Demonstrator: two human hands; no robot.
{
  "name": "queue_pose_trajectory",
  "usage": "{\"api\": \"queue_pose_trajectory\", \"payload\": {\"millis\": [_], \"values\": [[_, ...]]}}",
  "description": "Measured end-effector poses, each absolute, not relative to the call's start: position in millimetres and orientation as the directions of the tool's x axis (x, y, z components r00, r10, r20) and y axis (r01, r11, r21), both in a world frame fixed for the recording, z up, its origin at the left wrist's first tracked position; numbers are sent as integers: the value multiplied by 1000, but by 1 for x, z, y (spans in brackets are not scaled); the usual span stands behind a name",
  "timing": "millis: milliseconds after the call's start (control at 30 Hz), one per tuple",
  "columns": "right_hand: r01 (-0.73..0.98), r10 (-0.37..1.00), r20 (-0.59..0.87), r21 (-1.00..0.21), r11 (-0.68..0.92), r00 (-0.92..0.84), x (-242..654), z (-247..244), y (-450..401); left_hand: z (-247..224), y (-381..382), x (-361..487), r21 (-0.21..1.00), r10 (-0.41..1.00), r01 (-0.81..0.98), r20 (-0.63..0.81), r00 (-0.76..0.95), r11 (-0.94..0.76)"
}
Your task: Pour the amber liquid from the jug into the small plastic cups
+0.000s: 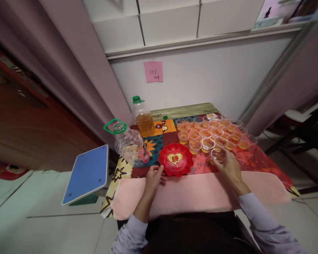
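My right hand has its fingers closed round a clear plastic cup at the near edge of a group of similar cups. Several of these cups stand close together in rows on the right half of the table, with amber liquid in them. Beside the lower left rim of a red scalloped dish is my left hand, its fingers loosely apart and holding nothing. Its fingertips are at the rim; whether they press on it I cannot tell. A yellow heart is printed in the dish.
A large uncapped bottle with a green handle stands at the left edge. Behind it is a capped bottle partly filled with amber liquid. A green cap lies at the back. A pink cloth covers the table's front edge.
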State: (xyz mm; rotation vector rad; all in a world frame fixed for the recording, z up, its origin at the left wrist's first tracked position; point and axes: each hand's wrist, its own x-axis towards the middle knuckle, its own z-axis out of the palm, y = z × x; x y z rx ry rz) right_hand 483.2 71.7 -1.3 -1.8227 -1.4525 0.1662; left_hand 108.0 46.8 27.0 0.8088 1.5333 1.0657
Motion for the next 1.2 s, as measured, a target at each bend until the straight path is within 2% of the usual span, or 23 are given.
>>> {"api": "queue_pose_trajectory", "payload": {"millis": [200,433,633,800,1000,1200], "values": [[754,858,393,-656,10,331,484,5,61,25,63,123,869,857,-43,-494,-150,493],[792,781,524,-607,63,340,483,29,35,31,67,120,870,850,-78,-493,-189,487],[740,763,563,-650,171,317,461,44,31,29,66,124,884,850,-126,-467,-241,450],[674,777,565,-690,263,276,435,61,23,27,65,131,893,851,-159,-450,-272,421],[601,818,499,-758,252,286,422,64,15,25,66,134,894,851,-176,-447,-275,412],[607,833,505,-742,284,227,418,59,10,23,67,133,892,849,-190,-449,-279,409]]}}
